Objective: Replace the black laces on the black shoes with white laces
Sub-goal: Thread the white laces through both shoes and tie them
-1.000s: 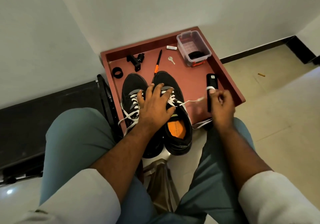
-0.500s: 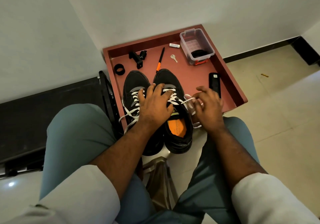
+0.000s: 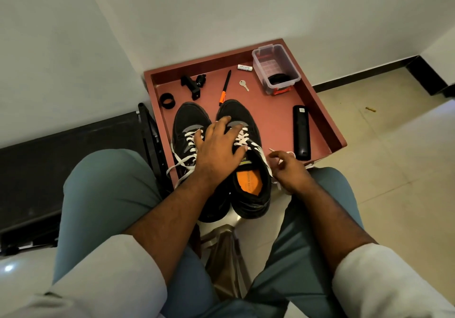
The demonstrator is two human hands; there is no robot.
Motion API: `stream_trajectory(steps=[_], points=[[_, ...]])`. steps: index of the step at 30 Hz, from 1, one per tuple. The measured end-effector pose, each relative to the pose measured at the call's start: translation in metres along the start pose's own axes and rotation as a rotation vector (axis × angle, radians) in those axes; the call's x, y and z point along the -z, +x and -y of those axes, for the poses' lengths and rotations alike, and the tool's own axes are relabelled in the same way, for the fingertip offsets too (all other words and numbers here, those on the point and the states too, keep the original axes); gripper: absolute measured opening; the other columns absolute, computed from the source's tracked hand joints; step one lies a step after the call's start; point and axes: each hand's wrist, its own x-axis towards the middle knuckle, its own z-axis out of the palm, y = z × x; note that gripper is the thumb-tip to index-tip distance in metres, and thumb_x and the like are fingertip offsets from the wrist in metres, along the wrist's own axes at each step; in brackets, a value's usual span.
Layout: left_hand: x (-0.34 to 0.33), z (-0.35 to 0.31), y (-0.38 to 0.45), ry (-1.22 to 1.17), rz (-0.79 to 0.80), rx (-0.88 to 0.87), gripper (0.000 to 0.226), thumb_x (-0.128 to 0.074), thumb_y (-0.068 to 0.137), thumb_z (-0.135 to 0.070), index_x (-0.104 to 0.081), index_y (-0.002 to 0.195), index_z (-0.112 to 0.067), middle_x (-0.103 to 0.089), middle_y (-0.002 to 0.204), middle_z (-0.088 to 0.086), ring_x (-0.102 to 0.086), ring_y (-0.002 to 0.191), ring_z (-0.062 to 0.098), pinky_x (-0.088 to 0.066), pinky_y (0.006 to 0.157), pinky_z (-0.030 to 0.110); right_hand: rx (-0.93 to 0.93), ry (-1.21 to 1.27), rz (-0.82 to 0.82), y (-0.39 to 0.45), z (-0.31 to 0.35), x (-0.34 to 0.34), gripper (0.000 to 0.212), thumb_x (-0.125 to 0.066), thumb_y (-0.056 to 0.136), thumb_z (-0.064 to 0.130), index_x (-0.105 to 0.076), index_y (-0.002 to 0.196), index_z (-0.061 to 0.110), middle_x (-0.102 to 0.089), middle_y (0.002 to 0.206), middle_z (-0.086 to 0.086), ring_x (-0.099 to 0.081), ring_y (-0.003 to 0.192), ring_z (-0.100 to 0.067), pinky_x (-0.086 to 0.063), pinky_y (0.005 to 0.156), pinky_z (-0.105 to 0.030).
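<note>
Two black shoes stand side by side on the red tray [image 3: 327, 123], heels toward me. The left shoe [image 3: 187, 121] and the right shoe [image 3: 251, 194], which has an orange insole, both carry white laces [image 3: 242, 139]. My left hand [image 3: 219, 150] lies flat across both tongues with spread fingers, pressing the shoes down. My right hand [image 3: 289, 170] is just right of the right shoe, fingers curled, pinching the loose white lace end [image 3: 264, 160] that runs from the shoe's top eyelets.
On the tray lie a black remote [image 3: 300, 132], a clear plastic box [image 3: 275, 68], a key [image 3: 243, 85], an orange-and-black pen [image 3: 225, 87], a white battery [image 3: 245, 67], a black ring [image 3: 167, 100] and a black clamp [image 3: 193, 85]. My knees flank the tray's near edge.
My right hand came back from beside the remote toward the right shoe, drawing the white lace end in and down. My left hand stayed pressed on the shoes.
</note>
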Motion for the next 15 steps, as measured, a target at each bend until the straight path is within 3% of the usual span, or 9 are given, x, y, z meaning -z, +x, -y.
stream_trajectory(steps=[2,6,8,10,12,13,15], points=[[0.001,0.001,0.000,-0.107,-0.058,0.010,0.050,-0.059,0.089,-0.043,-0.049,0.137,-0.032,-0.035,0.151,-0.003,-0.029,0.140,0.019,-0.016,0.114,0.055,0.092,-0.126,0.038,0.000,0.000,-0.002,0.029,-0.057,0.088,0.001,-0.066,0.112,0.016,-0.059,0.094,0.001,-0.059,0.087,-0.020,-0.047,0.066,-0.024],[0.003,0.003,-0.003,-0.275,-0.115,0.006,0.045,-0.062,0.090,-0.033,-0.056,0.134,-0.027,-0.043,0.145,-0.002,-0.036,0.135,0.020,-0.029,0.111,0.048,0.168,-0.242,-0.012,0.002,0.002,-0.002,0.020,-0.055,0.086,0.001,-0.064,0.075,0.016,-0.051,0.074,0.005,-0.060,0.079,-0.025,-0.053,0.073,-0.035],[0.006,0.002,-0.004,-0.393,-0.156,-0.007,0.038,-0.063,0.090,-0.025,-0.062,0.128,-0.023,-0.052,0.132,-0.002,-0.047,0.124,0.018,-0.040,0.104,0.041,0.075,-0.086,-0.107,0.000,0.005,0.001,0.016,-0.054,0.091,0.011,-0.060,0.080,0.022,-0.061,0.081,0.000,-0.065,0.080,-0.023,-0.053,0.077,-0.036],[0.012,-0.001,-0.006,-0.574,-0.179,0.003,0.024,-0.065,0.090,-0.017,-0.070,0.114,-0.019,-0.063,0.110,-0.004,-0.059,0.101,0.010,-0.050,0.088,0.033,0.073,0.108,-0.307,-0.009,0.015,0.010,0.010,-0.053,0.095,0.013,-0.057,0.096,0.022,-0.065,0.093,0.000,-0.065,0.088,-0.019,-0.053,0.079,-0.035],[0.024,-0.008,-0.009,-0.821,-0.034,0.066,0.014,-0.064,0.091,-0.017,-0.074,0.102,-0.015,-0.071,0.090,-0.004,-0.066,0.079,0.014,-0.056,0.073,0.035,0.152,0.298,-0.419,-0.023,0.037,0.026,0.021,-0.054,0.095,0.008,-0.053,0.110,0.022,-0.066,0.093,-0.001,-0.066,0.089,-0.013,-0.054,0.079,-0.029],[0.029,-0.013,-0.012,-0.914,0.100,0.082,0.016,-0.062,0.094,-0.020,-0.074,0.103,-0.014,-0.072,0.082,-0.005,-0.064,0.066,0.018,-0.057,0.063,0.034,0.194,0.425,-0.393,-0.030,0.051,0.033,0.026,-0.056,0.094,0.006,-0.052,0.112,0.024,-0.066,0.088,0.000,-0.067,0.086,-0.011,-0.054,0.078,-0.027],[0.035,-0.024,-0.019,-1.052,0.373,0.124,0.030,-0.054,0.098,-0.034,-0.066,0.120,-0.019,-0.069,0.072,-0.005,-0.054,0.051,0.016,-0.049,0.049,0.026,0.278,0.718,-0.177,-0.045,0.075,0.044,0.028,-0.058,0.091,0.002,-0.055,0.111,0.021,-0.067,0.080,-0.001,-0.067,0.079,-0.012,-0.055,0.076,-0.026]])
